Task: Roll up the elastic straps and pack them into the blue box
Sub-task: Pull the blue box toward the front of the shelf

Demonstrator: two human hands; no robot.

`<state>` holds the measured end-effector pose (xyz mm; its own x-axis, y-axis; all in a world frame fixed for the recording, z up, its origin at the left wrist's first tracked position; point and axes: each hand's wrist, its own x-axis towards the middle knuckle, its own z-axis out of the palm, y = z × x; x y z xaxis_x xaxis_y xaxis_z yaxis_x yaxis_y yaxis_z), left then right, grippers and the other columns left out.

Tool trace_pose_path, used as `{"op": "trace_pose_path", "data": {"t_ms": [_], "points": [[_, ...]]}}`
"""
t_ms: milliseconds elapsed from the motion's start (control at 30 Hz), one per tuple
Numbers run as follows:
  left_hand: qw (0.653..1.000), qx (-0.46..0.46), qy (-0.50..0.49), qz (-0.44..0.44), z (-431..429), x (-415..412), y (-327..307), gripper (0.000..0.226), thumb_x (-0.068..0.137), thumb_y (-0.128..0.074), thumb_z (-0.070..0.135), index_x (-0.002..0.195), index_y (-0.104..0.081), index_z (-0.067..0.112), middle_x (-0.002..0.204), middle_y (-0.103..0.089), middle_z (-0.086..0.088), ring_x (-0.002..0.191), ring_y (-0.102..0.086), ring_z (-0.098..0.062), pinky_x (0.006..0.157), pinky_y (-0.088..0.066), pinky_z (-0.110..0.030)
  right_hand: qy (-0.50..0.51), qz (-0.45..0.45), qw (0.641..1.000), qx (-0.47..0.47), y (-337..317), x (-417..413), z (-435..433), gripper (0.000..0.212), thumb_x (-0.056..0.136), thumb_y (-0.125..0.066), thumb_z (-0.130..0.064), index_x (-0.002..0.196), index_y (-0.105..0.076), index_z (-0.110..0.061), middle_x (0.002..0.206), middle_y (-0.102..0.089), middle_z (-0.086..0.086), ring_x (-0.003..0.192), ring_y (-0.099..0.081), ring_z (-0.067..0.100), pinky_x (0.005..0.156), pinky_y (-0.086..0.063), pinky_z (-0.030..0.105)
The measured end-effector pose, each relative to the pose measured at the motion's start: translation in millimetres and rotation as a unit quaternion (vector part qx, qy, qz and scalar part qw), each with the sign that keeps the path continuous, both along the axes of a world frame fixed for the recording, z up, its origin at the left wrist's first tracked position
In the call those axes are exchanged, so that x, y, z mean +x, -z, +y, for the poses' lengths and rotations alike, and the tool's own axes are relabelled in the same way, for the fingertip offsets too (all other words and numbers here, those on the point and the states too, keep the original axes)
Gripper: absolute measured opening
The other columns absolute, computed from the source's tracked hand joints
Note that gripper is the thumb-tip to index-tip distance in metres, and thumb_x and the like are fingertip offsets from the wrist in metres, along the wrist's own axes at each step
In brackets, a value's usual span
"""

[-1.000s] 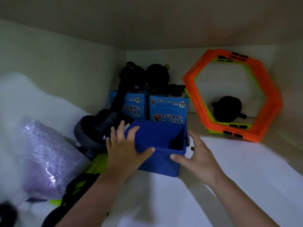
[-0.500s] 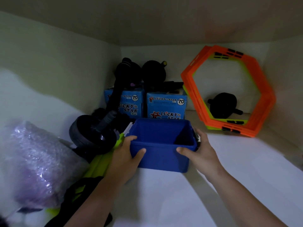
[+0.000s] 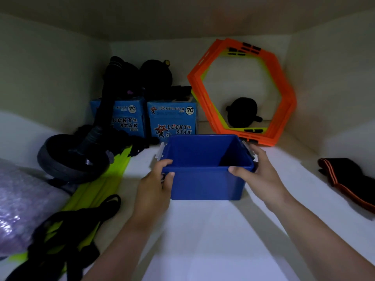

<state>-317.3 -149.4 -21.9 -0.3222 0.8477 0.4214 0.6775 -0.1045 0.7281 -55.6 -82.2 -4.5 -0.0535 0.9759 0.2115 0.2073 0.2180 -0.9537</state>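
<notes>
White shelf (image 3: 203, 230); left hand (image 3: 156, 185), right hand (image 3: 261, 175) fingers clasp blue box (image 3: 207, 183) rim.

Smooth, slightly glossy plastic on the blue box (image 3: 205, 179) between both hands. Right of the right hand (image 3: 261, 175), the black strap (image 3: 349, 177) looks like matt woven cloth with orange edging; beyond the hands, bright hard-plastic orange hexagon frames (image 3: 284, 102) and printed cardboard cartons (image 3: 172, 120).
</notes>
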Motion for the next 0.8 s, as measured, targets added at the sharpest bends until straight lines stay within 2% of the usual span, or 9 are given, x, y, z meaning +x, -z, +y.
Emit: {"op": "trace_pose_path", "data": {"t_ms": [100, 200, 300, 400, 500, 567, 667, 733, 800], "points": [[1.000, 0.017, 0.000, 0.006, -9, 20, 4, 0.030, 0.103, -0.050, 0.027, 0.132, -0.052, 0.036, 0.108, -0.075, 0.009, 0.095, -0.070, -0.005, 0.074, -0.055, -0.022, 0.004, 0.002, 1.000, -0.003, 0, 22, -11, 0.080, 0.074, -0.086, -0.028, 0.137, -0.040, -0.047, 0.123, -0.067, -0.016, 0.114, -0.064, 0.008, 0.096, -0.054, 0.037], [1.000, 0.027, -0.009, 0.007, -18, 34, 7, 0.030, 0.103, -0.053, 0.026, 0.132, -0.054, 0.035, 0.109, -0.073, 0.008, 0.087, -0.065, 0.006, 0.065, -0.045, -0.003, 0.004, -0.003, 1.000, 0.001, -2, 34, -22, 0.076, 0.077, -0.084, -0.027, 0.132, -0.038, -0.050, 0.120, -0.065, -0.019, 0.110, -0.063, 0.001, 0.082, -0.051, 0.024], [1.000, 0.024, -0.009, -0.010, -31, 47, 11, 0.033, 0.103, -0.052, 0.031, 0.134, -0.052, 0.041, 0.121, -0.067, 0.007, 0.091, -0.062, 0.006, 0.065, -0.044, -0.005, 0.003, -0.013, 1.000, 0.002, -3, 47, -33, 0.077, 0.078, -0.083, -0.029, 0.134, -0.035, -0.051, 0.117, -0.064, -0.022, 0.107, -0.061, -0.004, 0.075, -0.047, 0.018], [0.999, 0.030, -0.004, -0.042, -44, 57, 14, 0.034, 0.102, -0.053, 0.034, 0.133, -0.049, 0.048, 0.123, -0.065, 0.007, 0.094, -0.067, -0.001, 0.068, -0.048, -0.010, 0.000, -0.022, 1.000, 0.003, -1, 59, -44, 0.074, 0.078, -0.083, -0.031, 0.126, -0.034, -0.057, 0.119, -0.064, -0.022, 0.110, -0.061, -0.003, 0.078, -0.047, 0.020], [0.997, 0.063, -0.004, -0.047, -55, 64, 14, 0.037, 0.100, -0.058, 0.028, 0.131, -0.050, 0.045, 0.122, -0.062, 0.011, 0.102, -0.060, 0.011, 0.071, -0.050, -0.004, -0.006, -0.032, 0.999, 0.007, 1, 69, -51, 0.074, 0.075, -0.085, -0.034, 0.112, -0.033, -0.071, 0.120, -0.064, -0.025, 0.113, -0.062, -0.001, 0.088, -0.050, 0.026], [0.996, 0.077, -0.007, -0.051, -60, 67, 14, 0.040, 0.098, -0.061, 0.023, 0.131, -0.051, 0.043, 0.124, -0.054, 0.012, 0.106, -0.055, 0.013, 0.076, -0.053, -0.008, -0.009, -0.036, 0.999, 0.003, 0, 72, -54, 0.077, 0.070, -0.086, -0.040, 0.108, -0.031, -0.077, 0.122, -0.066, -0.023, 0.114, -0.063, 0.001, 0.095, -0.051, 0.033], [0.996, 0.079, -0.040, -0.029, -66, 65, 10, 0.052, 0.091, -0.063, 0.007, 0.135, -0.056, 0.035, 0.123, -0.042, 0.010, 0.102, -0.052, 0.005, 0.083, -0.054, -0.028, -0.019, -0.032, 0.999, -0.013, -2, 77, -56, 0.083, 0.061, -0.085, -0.053, 0.123, -0.033, -0.071, 0.123, -0.068, -0.017, 0.114, -0.065, 0.003, 0.099, -0.051, 0.036], [0.992, 0.096, -0.076, 0.027, -69, 65, 3, 0.057, 0.084, -0.063, 0.001, 0.133, -0.062, 0.031, 0.130, -0.042, 0.004, 0.114, -0.045, -0.008, 0.086, -0.046, -0.030, -0.023, -0.031, 0.999, -0.021, -5, 81, -58, 0.093, 0.064, -0.085, -0.054, 0.140, -0.031, -0.058, 0.125, -0.067, -0.013, 0.111, -0.066, 0.005, 0.095, -0.051, 0.035], [0.986, 0.115, -0.095, 0.073, -70, 68, -9, 0.050, 0.081, -0.065, 0.000, 0.123, -0.069, 0.026, 0.133, -0.046, -0.002, 0.123, -0.041, -0.023, 0.090, -0.037, -0.024, -0.011, -0.035, 0.999, -0.023, -10, 87, -60, 0.095, 0.066, -0.083, -0.057, 0.145, -0.031, -0.054, 0.129, -0.061, -0.009, 0.111, -0.066, 0.008, 0.091, -0.049, 0.034]]}}
